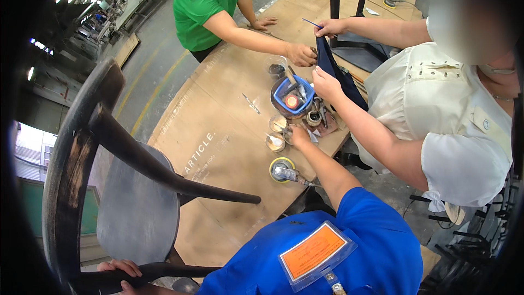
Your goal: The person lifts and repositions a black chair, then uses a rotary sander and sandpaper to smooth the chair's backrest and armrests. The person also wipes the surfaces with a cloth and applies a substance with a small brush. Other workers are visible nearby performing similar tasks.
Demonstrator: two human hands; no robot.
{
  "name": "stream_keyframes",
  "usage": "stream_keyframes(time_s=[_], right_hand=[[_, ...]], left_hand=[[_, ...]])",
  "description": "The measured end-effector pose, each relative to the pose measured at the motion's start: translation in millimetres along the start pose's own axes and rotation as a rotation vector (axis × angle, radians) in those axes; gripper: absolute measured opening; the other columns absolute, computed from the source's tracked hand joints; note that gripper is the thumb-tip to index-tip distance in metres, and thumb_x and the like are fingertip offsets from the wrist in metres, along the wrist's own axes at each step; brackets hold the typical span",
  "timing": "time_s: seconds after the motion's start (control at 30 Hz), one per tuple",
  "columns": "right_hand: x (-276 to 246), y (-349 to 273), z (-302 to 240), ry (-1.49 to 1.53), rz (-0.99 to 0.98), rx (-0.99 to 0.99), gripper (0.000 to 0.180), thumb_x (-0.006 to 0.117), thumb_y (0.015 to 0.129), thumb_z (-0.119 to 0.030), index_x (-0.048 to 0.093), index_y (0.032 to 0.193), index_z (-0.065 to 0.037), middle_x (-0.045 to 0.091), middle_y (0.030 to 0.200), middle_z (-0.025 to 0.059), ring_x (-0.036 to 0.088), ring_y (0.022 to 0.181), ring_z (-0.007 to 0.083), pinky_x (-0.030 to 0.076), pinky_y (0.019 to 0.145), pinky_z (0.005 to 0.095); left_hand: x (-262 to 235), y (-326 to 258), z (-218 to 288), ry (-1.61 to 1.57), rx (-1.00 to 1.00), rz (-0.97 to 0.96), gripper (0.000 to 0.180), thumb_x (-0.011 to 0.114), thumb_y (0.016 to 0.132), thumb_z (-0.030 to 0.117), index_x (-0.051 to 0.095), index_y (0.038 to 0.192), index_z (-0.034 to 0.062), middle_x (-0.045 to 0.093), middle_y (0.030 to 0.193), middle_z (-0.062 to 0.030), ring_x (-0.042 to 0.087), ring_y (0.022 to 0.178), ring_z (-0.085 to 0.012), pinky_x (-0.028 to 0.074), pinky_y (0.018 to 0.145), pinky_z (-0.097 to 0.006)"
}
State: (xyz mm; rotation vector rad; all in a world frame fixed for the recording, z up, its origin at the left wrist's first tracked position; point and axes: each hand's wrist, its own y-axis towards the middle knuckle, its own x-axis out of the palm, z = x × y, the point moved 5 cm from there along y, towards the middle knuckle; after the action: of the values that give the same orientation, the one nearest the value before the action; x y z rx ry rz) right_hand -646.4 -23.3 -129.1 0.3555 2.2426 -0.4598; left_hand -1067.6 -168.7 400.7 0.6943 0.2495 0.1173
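Observation:
A black wooden chair (136, 202) lies tilted at the left, with a patch of bare, worn wood on its thick curved rail (75, 186). My left hand (123, 271) is wrapped round a dark bar of this chair at the lower left. Over the table, my right hand (298, 135) has its fingers closed at a small clear cup (289, 129); the fingertips are partly hidden. Two more cups with pale contents, a cream-filled cup (275, 142) and a tan one (278, 123), stand beside it. A sander with a yellow-rimmed pad (282, 170) rests nearer to me.
A blue basket (295, 94) with jars and brushes stands on the cardboard-covered table (218, 114), near an open jar (314, 118). A person in green (210, 11) leans across. Another in white (420, 93) holds dark cloth (338, 71). Behind is an upturned black chair (360, 52).

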Motion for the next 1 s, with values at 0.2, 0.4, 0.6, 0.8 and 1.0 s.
stream_keyframes(time_s=[0.2, 0.4, 0.6, 0.8, 1.0], right_hand=[[-11, -48, 15, -0.007, 0.005, -0.085, 0.030, 0.063, 0.076, -0.014, 0.062, 0.106, -0.009, 0.058, 0.104, 0.0146, 0.052, 0.101, 0.0336, 0.042, 0.090, 0.0414], [13, -98, 6, -0.051, -0.175, -0.247, 0.025, 0.063, 0.077, -0.017, 0.064, 0.101, -0.009, 0.059, 0.103, 0.0137, 0.053, 0.100, 0.0334, 0.042, 0.090, 0.0409], [24, -118, -18, -0.027, -0.236, -0.348, 0.025, 0.063, 0.078, -0.019, 0.064, 0.101, -0.009, 0.059, 0.100, 0.0131, 0.053, 0.098, 0.0322, 0.042, 0.089, 0.0403], [24, -120, -28, -0.037, -0.264, -0.377, 0.025, 0.063, 0.079, -0.019, 0.063, 0.103, -0.009, 0.058, 0.104, 0.0123, 0.050, 0.101, 0.0318, 0.042, 0.089, 0.0399], [5, -121, -45, 0.057, -0.190, -0.393, 0.017, 0.063, 0.078, -0.016, 0.066, 0.093, -0.007, 0.063, 0.089, 0.0139, 0.058, 0.086, 0.0305, 0.047, 0.079, 0.0424]], left_hand=[[-7, -2, -7, 0.013, -0.010, 0.036, 0.050, 0.064, 0.079, 0.032, 0.038, 0.107, -0.0004, 0.042, 0.065, -0.0073, 0.040, 0.053, -0.0128, 0.033, 0.049, -0.021], [-5, 8, -12, -0.059, -0.033, -0.043, 0.047, 0.063, 0.080, 0.028, 0.039, 0.108, -0.0014, 0.042, 0.067, -0.0083, 0.041, 0.055, -0.0131, 0.034, 0.049, -0.021], [-1, 11, -15, -0.069, -0.029, -0.045, 0.046, 0.062, 0.080, 0.025, 0.039, 0.108, -0.0022, 0.041, 0.068, -0.0084, 0.041, 0.057, -0.0128, 0.035, 0.049, -0.021], [-1, 10, -18, -0.058, -0.047, -0.056, 0.048, 0.063, 0.079, 0.024, 0.039, 0.110, -0.0027, 0.041, 0.068, -0.0082, 0.041, 0.058, -0.0127, 0.035, 0.050, -0.022], [-3, 11, -17, -0.100, -0.013, -0.046, 0.054, 0.064, 0.079, 0.022, 0.039, 0.118, -0.0056, 0.046, 0.071, -0.0096, 0.045, 0.060, -0.0136, 0.038, 0.048, -0.023]])
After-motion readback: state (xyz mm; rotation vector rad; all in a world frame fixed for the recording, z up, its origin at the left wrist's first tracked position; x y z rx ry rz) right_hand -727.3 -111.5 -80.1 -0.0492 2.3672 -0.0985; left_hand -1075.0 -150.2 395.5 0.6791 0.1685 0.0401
